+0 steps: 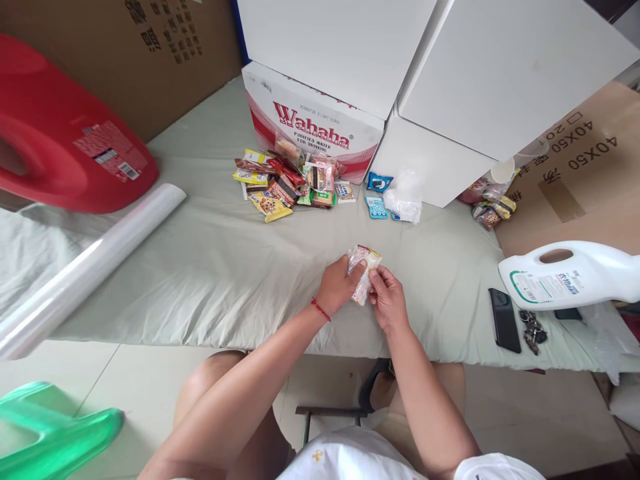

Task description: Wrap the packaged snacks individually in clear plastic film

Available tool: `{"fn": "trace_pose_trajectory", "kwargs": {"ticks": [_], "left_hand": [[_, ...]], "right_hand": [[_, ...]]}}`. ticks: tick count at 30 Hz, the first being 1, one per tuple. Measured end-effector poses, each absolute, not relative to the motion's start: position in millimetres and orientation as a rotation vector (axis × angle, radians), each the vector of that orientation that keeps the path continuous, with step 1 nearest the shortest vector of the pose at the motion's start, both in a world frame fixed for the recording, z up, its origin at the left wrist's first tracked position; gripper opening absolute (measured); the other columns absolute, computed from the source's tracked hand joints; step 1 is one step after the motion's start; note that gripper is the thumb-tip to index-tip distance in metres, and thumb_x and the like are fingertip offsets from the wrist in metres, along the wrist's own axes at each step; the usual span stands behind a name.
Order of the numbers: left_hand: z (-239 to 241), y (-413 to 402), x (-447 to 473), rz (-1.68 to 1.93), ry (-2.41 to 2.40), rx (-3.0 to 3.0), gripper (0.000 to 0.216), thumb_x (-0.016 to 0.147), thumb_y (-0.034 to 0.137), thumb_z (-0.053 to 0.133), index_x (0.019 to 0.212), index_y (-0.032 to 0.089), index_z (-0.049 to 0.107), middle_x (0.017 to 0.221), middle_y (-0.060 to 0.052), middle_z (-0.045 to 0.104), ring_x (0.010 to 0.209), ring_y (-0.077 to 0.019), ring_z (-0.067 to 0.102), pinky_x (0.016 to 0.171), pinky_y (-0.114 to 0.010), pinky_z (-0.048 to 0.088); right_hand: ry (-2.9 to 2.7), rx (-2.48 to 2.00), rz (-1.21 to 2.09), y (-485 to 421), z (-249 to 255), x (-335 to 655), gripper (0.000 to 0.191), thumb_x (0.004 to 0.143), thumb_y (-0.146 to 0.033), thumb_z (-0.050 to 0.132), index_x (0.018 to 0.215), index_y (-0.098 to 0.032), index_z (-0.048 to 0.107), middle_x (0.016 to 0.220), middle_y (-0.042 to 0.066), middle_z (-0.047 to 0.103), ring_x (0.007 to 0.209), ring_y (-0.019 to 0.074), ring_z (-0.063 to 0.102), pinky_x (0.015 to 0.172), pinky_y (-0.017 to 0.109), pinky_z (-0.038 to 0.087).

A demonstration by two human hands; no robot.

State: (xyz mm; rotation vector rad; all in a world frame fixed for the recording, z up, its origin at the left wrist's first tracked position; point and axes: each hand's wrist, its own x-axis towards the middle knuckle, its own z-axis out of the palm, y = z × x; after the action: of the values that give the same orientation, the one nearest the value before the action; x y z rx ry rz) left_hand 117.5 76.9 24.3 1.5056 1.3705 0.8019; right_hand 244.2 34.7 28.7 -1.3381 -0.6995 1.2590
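Both my hands hold one small snack packet [364, 265], clear and crinkly with a yellow and pink print, just above the pale green sheet [210, 267]. My left hand [339, 287], with a red string on its wrist, grips the packet's left side. Fingers of my right hand [386, 299] pinch its right edge. A heap of several wrapped snacks [287, 181] lies farther back on the sheet, in front of a red and white Wahaha carton [310, 127]. Two blue packets [376, 193] and a crumpled clear bag [405, 197] lie beside the heap.
A red jug [60, 140] and a roll of clear film [90, 267] lie at the left. A white jug [570, 277], a black phone [504, 319] and keys [533, 328] rest at the right. White boxes [475, 73] stand behind. A green stool [55, 427] is on the floor.
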Motion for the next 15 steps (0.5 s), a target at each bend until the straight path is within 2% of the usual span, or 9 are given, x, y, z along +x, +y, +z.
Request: {"fn": "trace_pose_trajectory", "kwargs": {"ticks": [2,4,7,9,12,15], "left_hand": [[26,75,119,0.862,1.457,1.527,0.030,0.097,0.049,0.047,0.082,0.023,0.049,0.068,-0.001,0.059,0.065,-0.0197,0.058,0.062,-0.029,0.033],[27,71,123,0.894,1.518,1.543,0.029,0.097,0.048,0.048,0.083,0.023,0.047,0.065,0.000,0.056,0.062,-0.0195,0.056,0.061,-0.029,0.031],[27,68,126,0.929,1.481,1.520,0.031,0.098,0.047,0.044,0.078,0.024,0.042,0.062,0.001,0.052,0.058,-0.0176,0.052,0.060,-0.029,0.030],[27,68,126,0.940,1.429,1.507,0.036,0.101,0.046,0.036,0.073,0.024,0.039,0.061,0.001,0.051,0.058,-0.0167,0.050,0.060,-0.029,0.031],[27,72,121,0.873,1.379,1.572,0.045,0.102,0.046,0.031,0.064,0.024,0.038,0.057,0.000,0.048,0.056,-0.0164,0.047,0.059,-0.031,0.028],[25,74,119,0.815,1.318,1.511,0.053,0.100,0.055,0.033,0.057,0.023,0.037,0.053,0.000,0.044,0.054,-0.0154,0.041,0.057,-0.031,0.026]], "right_hand": [[-0.712,-1.399,1.245,33,26,242,0.059,0.080,-0.073,0.065,0.107,-0.020,0.069,0.067,-0.003,0.054,0.053,0.0105,0.042,0.041,0.022,0.027],[-0.828,-1.481,1.197,31,22,239,0.062,0.085,-0.076,0.056,0.109,-0.020,0.068,0.069,-0.001,0.058,0.056,0.0128,0.046,0.043,0.024,0.031],[-1.068,-1.565,1.030,30,15,234,0.054,0.088,-0.070,0.057,0.097,-0.019,0.069,0.071,0.001,0.063,0.066,0.0164,0.054,0.058,0.026,0.042],[-1.085,-1.531,0.999,29,12,232,0.054,0.092,-0.069,0.051,0.091,-0.018,0.069,0.075,0.003,0.066,0.072,0.0188,0.058,0.066,0.029,0.046],[-0.943,-1.444,1.093,27,12,231,0.058,0.094,-0.071,0.044,0.088,-0.018,0.069,0.079,0.006,0.070,0.073,0.0205,0.062,0.068,0.031,0.048],[-0.854,-1.415,1.102,25,14,232,0.058,0.091,-0.072,0.049,0.085,-0.018,0.068,0.077,0.006,0.071,0.071,0.0203,0.062,0.067,0.032,0.048]]}}
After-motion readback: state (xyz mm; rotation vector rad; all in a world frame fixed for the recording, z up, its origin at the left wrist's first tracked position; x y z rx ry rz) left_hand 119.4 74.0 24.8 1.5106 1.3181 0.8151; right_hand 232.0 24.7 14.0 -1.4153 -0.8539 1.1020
